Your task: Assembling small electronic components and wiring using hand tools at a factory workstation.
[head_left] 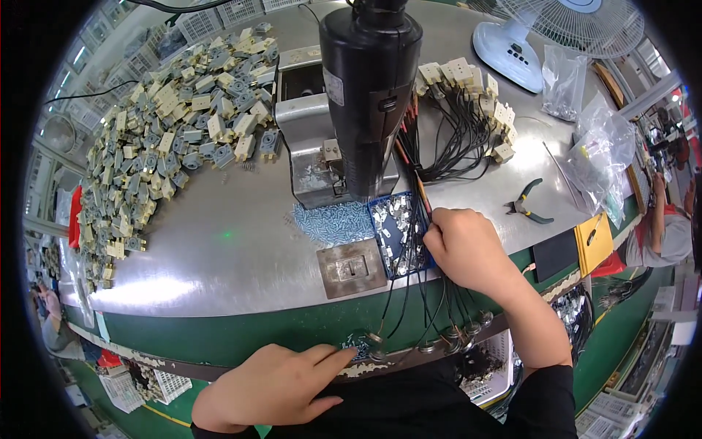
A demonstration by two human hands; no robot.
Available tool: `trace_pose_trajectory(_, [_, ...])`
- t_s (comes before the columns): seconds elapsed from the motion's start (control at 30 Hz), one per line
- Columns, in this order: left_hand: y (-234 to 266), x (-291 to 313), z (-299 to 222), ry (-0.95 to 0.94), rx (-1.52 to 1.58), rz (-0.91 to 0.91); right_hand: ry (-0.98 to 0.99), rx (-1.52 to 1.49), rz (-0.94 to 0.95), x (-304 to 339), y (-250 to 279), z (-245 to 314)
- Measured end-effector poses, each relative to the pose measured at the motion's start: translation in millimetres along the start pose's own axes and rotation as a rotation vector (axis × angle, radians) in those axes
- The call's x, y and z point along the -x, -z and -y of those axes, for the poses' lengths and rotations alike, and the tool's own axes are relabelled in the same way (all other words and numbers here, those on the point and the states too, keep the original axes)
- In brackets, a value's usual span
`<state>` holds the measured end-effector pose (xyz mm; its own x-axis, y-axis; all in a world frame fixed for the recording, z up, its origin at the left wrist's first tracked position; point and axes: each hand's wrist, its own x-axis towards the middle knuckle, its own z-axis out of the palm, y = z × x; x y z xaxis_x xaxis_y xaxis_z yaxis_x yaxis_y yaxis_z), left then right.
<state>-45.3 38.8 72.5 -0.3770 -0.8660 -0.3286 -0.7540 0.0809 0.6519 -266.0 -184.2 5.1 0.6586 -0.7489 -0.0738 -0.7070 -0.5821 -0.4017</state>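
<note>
My right hand (472, 245) is closed round a bundle of black wires (417, 282) beside a blue tray (397, 269) of small metal pieces. Round metal parts (430, 347) hang at the wires' lower ends near the table's front edge. Reddish sleeves (404, 154) show on the wires above that hand. My left hand (285, 384) has its thumb apart and its fingers stretched toward a small heap of screws (356, 342) at the front edge. Its fingertips touch or nearly touch them; I see nothing held.
A black powered screwdriver (365, 95) stands over a metal fixture (303, 121). Blue-silver screws (333, 222) lie beside a metal plate (329, 281). Cream and grey blocks (172, 139) cover the left side. Cutters (529, 203), plastic bags (596, 157) and a fan (504, 47) are at right.
</note>
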Motion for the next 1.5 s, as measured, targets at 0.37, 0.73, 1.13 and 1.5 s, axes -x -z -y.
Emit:
trace_pose_trajectory(0.37, [28.1, -27.6, 78.5, -0.507, 1.018, 0.553, -0.036, -0.166, 0.081, -9.8, 6.6, -3.9])
trace_pose_trajectory(0.73, [-40.2, -74.0, 54.6, -0.29, 0.187, -0.505, -0.02, -0.154, 0.003, -9.7, -4.4, -0.4])
trace_pose_trajectory(1.13, [-41.3, -133.8, 16.9, -0.22, -0.476, -0.551, -0.098, 0.019, -0.055, -9.6, -12.4, 7.5])
trace_pose_trajectory(1.5, [-30.7, -146.7, 24.0, -0.169, -0.356, -0.566, -0.063, 0.115, -0.148, -11.9, -20.8, 9.0])
